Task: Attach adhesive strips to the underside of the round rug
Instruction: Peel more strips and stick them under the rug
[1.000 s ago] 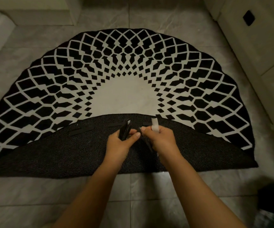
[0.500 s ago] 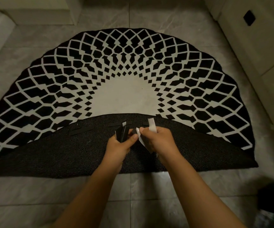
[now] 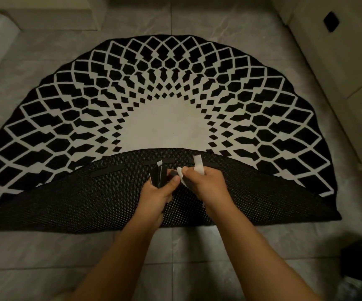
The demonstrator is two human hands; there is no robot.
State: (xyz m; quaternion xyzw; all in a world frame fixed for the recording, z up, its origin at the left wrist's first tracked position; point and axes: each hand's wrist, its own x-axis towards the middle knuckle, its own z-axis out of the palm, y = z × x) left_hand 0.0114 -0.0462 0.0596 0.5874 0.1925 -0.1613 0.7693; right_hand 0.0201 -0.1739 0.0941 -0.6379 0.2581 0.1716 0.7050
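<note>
The round rug (image 3: 175, 88) lay on the tiled floor (image 3: 45, 253), its near part folded back over itself with the underside (image 3: 67, 203) up. Three adhesive strips (image 3: 108, 169) sat along the far edge of that fold. Both hands were above the fold's middle, left hand (image 3: 157, 195) beside right hand (image 3: 206, 183).

The rug (image 3: 167, 88) looked like short, matt pile cloth in black and off-white. Its folded-back underside (image 3: 67, 203) showed a coarse, dotted mesh weave, dull and rough. The strips stuck on it (image 3: 107, 169) appeared matt black, possibly felt or foam. The peeled backing (image 3: 197, 165) looked like smooth white paper. The floor (image 3: 197, 253) was polished grey stone-look tile with a soft sheen.
</note>
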